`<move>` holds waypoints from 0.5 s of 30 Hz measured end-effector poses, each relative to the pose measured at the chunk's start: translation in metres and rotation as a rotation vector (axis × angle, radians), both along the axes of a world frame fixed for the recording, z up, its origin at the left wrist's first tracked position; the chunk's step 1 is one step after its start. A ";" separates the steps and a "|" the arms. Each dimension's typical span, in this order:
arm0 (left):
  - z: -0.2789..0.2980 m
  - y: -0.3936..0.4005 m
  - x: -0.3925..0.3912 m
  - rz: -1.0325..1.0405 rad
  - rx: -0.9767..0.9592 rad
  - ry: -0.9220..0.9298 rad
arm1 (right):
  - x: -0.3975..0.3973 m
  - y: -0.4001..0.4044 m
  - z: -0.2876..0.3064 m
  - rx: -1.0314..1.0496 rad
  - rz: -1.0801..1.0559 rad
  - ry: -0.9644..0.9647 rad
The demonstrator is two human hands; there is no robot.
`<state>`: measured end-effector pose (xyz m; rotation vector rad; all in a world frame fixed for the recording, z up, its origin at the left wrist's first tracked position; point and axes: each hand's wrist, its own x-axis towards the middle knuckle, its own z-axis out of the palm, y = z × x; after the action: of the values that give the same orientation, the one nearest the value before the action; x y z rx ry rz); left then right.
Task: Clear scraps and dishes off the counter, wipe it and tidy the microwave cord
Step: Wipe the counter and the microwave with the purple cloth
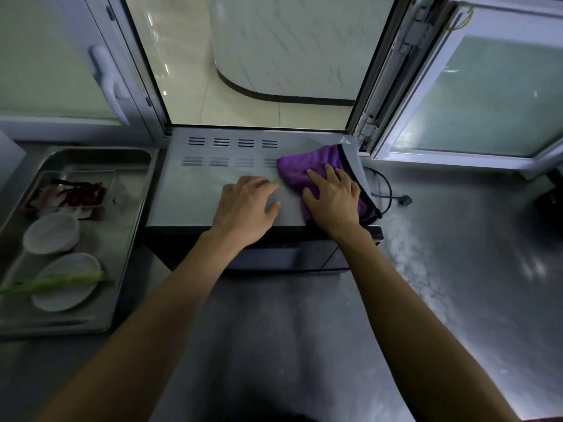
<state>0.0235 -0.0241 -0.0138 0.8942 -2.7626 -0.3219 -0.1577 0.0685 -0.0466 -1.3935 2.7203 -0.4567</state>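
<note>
At the far left a steel tray [134,226] sits on the counter [457,269], holding a small dish of red scraps [70,193], a white bowl [51,233] and a white plate [65,281] with a green stalk [54,283] laid across it. Just beside the tray stands the microwave [213,184]. The left hand [245,210] rests flat on its top, fingers straight and holding nothing. The right hand [333,197] presses flat with spread fingers on a purple cloth [300,169] at the top's right end. To the right, the black cord [387,190] loops onto the counter, its plug [405,200] lying loose.
</note>
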 end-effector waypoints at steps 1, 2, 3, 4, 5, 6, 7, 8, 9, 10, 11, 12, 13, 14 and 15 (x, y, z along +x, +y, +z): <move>0.001 0.001 -0.002 0.004 -0.011 0.010 | -0.004 -0.004 0.000 -0.015 -0.006 -0.002; 0.003 0.002 -0.003 0.010 -0.017 0.016 | -0.008 -0.008 0.001 -0.019 -0.005 -0.004; 0.004 0.002 -0.004 0.018 -0.022 0.020 | -0.012 -0.012 0.002 -0.020 0.001 -0.006; 0.005 0.002 -0.004 0.029 -0.026 0.020 | -0.015 -0.016 0.003 -0.024 0.010 -0.008; 0.005 0.002 -0.004 0.042 -0.030 0.017 | -0.017 -0.019 0.003 -0.031 0.018 -0.012; 0.005 0.002 -0.003 0.055 -0.032 0.010 | -0.018 -0.020 0.002 -0.041 0.025 -0.016; 0.005 0.002 -0.001 0.067 -0.033 -0.001 | -0.017 -0.021 0.002 -0.055 0.028 -0.020; 0.004 0.002 0.002 0.076 -0.034 -0.012 | -0.016 -0.020 0.001 -0.071 0.030 -0.025; 0.003 0.002 0.004 0.081 -0.037 -0.023 | -0.014 -0.020 0.001 -0.085 0.032 -0.030; 0.003 0.002 0.007 0.083 -0.041 -0.032 | -0.010 -0.019 0.001 -0.096 0.036 -0.034; 0.002 0.001 0.010 0.084 -0.043 -0.036 | -0.006 -0.019 0.002 -0.101 0.041 -0.034; 0.001 0.001 0.012 0.085 -0.042 -0.033 | 0.000 -0.020 0.002 -0.100 0.045 -0.031; 0.001 0.000 0.015 0.086 -0.042 -0.025 | 0.006 -0.021 0.003 -0.098 0.050 -0.026; 0.001 -0.002 0.018 0.088 -0.043 -0.014 | 0.013 -0.022 0.004 -0.098 0.055 -0.021; 0.001 -0.004 0.021 0.090 -0.045 -0.005 | 0.021 -0.024 0.005 -0.102 0.058 -0.020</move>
<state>0.0447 -0.0277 -0.0124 1.0051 -2.7125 -0.2420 -0.1367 0.0444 -0.0420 -1.4791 2.6672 -0.6104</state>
